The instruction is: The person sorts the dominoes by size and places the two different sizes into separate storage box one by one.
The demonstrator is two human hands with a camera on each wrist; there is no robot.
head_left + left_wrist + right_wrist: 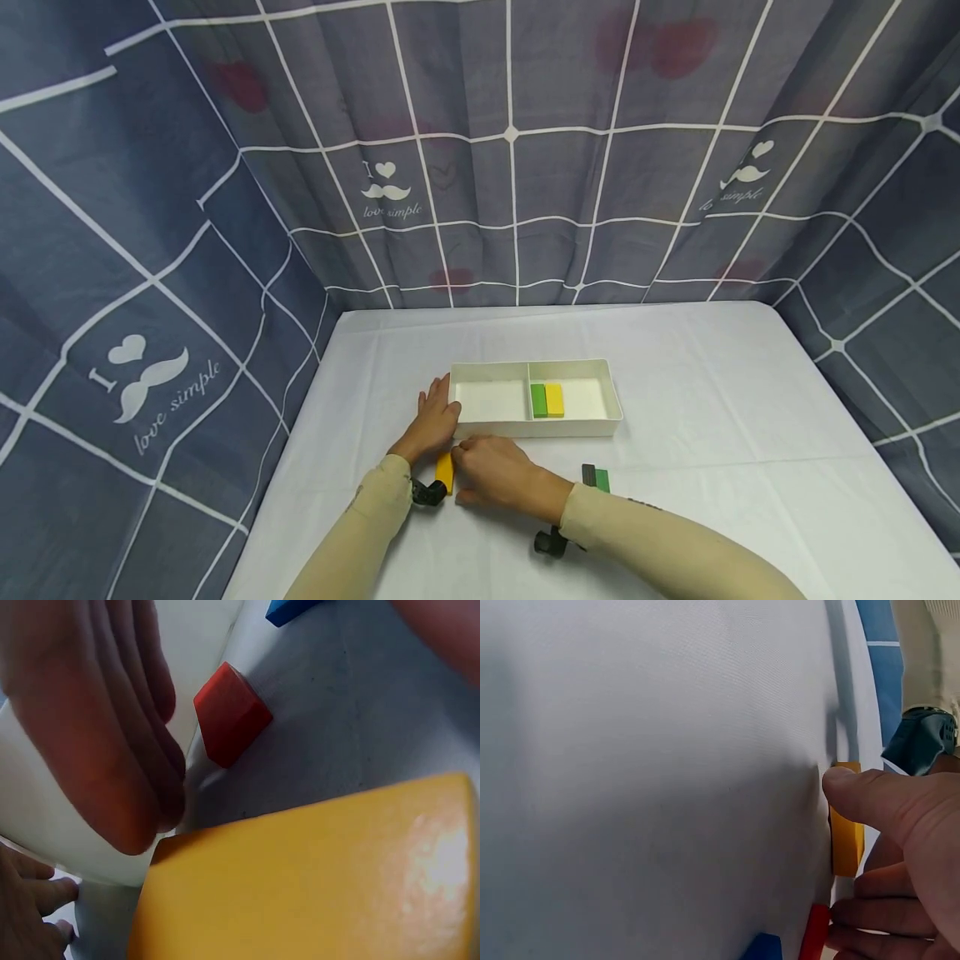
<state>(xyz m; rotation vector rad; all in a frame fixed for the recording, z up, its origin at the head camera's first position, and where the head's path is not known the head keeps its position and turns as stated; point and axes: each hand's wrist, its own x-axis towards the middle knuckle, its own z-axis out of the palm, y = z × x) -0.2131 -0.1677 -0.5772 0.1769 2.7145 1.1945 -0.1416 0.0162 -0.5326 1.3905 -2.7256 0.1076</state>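
Note:
My left hand (435, 421) rests with extended fingers against the left end of a white two-compartment box (495, 428). My right hand (498, 473) is in front of the box, palm down and pointing left. Its thumb (862, 793) overlaps an orange block (846, 844) in the right wrist view, with the other fingers apart below. That orange block lies by my left wrist and looms large in the left wrist view. Between the right thumb and fingers, a red block (231, 714) shows beside the box wall. A blue block (291, 607) lies beyond it. Both are hidden under my right hand in the head view.
In the box's right compartment, a green block (538, 401) and a yellow block (554, 401) stand against the divider. Another green block (603, 481) lies behind my right forearm. White cloth (697, 392) covers the table, and dark checked curtains (465, 100) surround it.

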